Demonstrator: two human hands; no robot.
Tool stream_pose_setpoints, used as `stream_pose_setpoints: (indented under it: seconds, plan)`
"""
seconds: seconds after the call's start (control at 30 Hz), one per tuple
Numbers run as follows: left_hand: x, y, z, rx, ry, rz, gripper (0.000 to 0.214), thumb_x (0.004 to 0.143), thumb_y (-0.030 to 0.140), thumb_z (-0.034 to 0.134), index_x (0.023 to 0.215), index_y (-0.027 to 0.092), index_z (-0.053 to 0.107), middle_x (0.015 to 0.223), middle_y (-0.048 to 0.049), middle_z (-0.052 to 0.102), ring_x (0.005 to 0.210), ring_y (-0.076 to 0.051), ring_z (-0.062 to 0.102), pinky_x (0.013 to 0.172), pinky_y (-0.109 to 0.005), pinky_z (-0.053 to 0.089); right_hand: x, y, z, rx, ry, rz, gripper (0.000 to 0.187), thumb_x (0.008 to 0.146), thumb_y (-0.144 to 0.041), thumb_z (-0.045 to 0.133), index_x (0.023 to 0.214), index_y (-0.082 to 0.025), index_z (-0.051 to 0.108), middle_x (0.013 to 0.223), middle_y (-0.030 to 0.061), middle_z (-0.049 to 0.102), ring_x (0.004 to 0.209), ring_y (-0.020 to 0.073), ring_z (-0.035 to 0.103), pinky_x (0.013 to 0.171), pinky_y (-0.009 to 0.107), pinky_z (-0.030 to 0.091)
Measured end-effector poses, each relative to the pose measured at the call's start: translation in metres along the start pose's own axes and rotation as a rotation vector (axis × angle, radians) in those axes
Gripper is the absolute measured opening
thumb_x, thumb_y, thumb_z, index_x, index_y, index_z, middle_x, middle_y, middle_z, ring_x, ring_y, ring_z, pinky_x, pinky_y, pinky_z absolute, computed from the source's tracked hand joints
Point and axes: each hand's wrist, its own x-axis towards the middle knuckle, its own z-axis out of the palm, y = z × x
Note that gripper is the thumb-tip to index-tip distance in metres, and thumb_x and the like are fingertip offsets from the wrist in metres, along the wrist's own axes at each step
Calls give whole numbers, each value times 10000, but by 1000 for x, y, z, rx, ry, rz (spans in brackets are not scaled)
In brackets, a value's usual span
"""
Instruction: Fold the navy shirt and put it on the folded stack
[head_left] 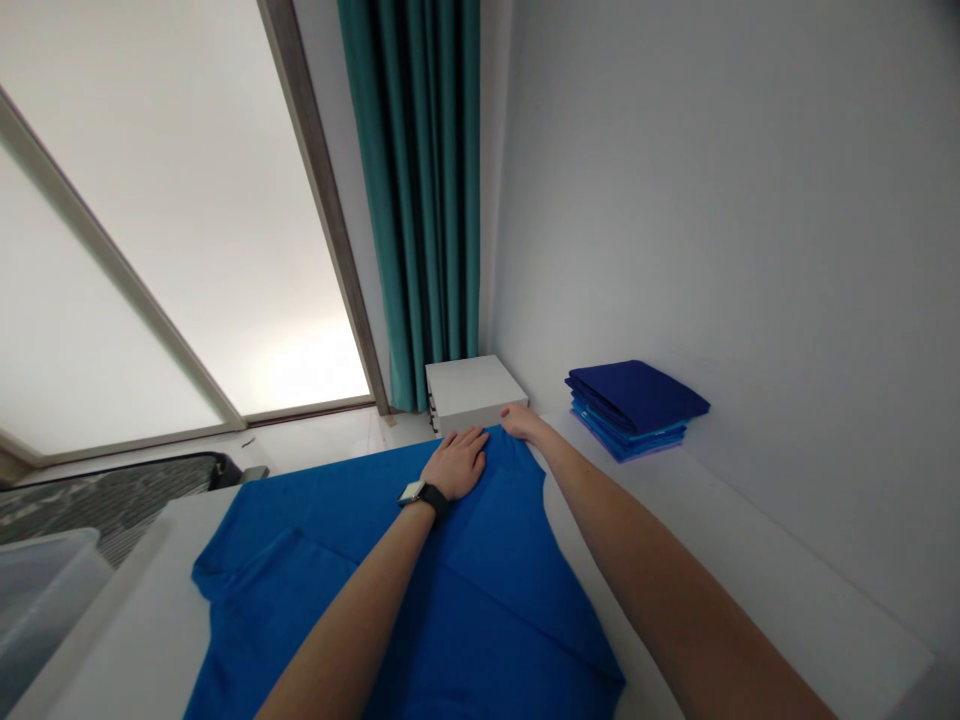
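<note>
A blue T-shirt (480, 590) lies spread over the white table, with a crease running across it. My left hand (456, 463), a dark-strapped watch on its wrist, rests palm down on the cloth close to the far edge, fingers stretched out. Just right of it, my right hand (519, 420) is closed on the shirt's far edge near the sleeve. Its fingertips are partly hidden. Both forearms reach across the shirt and cover parts of it.
Against the wall on the right sits a stack of folded blue cloths (637, 400). Beyond the white table (750, 540) stands a low white drawer unit (476, 385), with a green curtain (427, 200) behind it. A clear plastic bin (52, 590) is at the left.
</note>
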Motion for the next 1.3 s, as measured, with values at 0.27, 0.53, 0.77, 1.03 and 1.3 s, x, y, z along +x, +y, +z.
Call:
stream_pose_setpoints:
  seconds: [0.27, 0.53, 0.77, 1.03, 1.3]
  plan:
    - [0, 0, 2, 6, -1, -1, 477, 977, 318, 310, 1425, 208, 434, 1514, -52, 399, 1399, -195, 349, 1175, -422, 229, -17, 12, -2, -79, 120, 5, 213, 958, -255, 482, 1111, -236, 628, 1122, 69, 671, 1068, 228, 606, 933, 393, 425]
    - [-1, 2, -1, 6, -14, -12, 492, 976, 313, 316, 1447, 195, 397, 1524, -55, 376, 1408, -181, 334, 1182, -416, 218, -43, 16, -1, -163, 283, -143, 282, 966, -230, 395, 1047, -208, 663, 1109, 110, 653, 1058, 240, 574, 926, 383, 367]
    - [1, 1, 1, 16, -22, -7, 488, 980, 296, 280, 1434, 183, 417, 1529, -49, 362, 1416, -163, 316, 1184, -409, 213, -53, 27, 3, -153, 281, -327, 372, 979, -239, 347, 1261, -194, 585, 1315, 96, 573, 1219, 207, 479, 1018, 353, 335]
    - [1, 0, 2, 22, -21, -14, 511, 990, 367, 258, 1445, 184, 400, 1525, -50, 372, 1423, -173, 302, 1190, -435, 183, -48, 41, 15, -126, 139, -349, 493, 993, -347, 290, 1439, -182, 418, 1497, 99, 409, 1388, 254, 331, 1131, 486, 203]
    - [3, -2, 5, 18, -20, -7, 519, 984, 386, 269, 1451, 195, 390, 1531, -53, 362, 1427, -176, 294, 1187, -418, 189, -61, 47, 13, -53, 56, -338, 580, 986, -455, 240, 1491, -186, 334, 1561, 66, 281, 1446, 213, 210, 1173, 419, 138]
